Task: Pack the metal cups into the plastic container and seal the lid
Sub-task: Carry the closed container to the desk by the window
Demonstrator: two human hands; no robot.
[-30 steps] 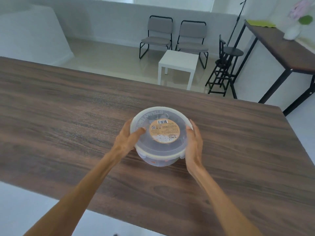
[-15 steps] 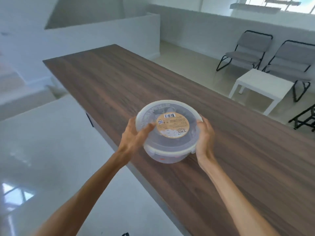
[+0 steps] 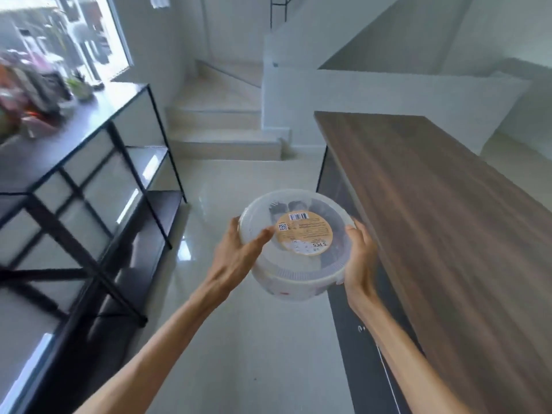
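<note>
A round translucent plastic container (image 3: 294,282) with its lid (image 3: 263,213) on is held in the air over the floor, left of the table. The lid carries a round tan label. Dark shapes show dimly through the lid; I cannot make out the metal cups. My left hand (image 3: 239,255) grips the container's left side with the thumb over the lid. My right hand (image 3: 360,258) grips its right side.
The long wooden table (image 3: 448,234) runs along the right. A black metal shelf unit (image 3: 89,204) with blurred items on top stands at the left. Glossy tiled floor (image 3: 254,339) lies between them. Steps (image 3: 221,121) rise straight ahead.
The container has been lifted off the table and carried left, out over the floor. The view has swung left toward the shelf and the steps. Both hands keep the same grip.
</note>
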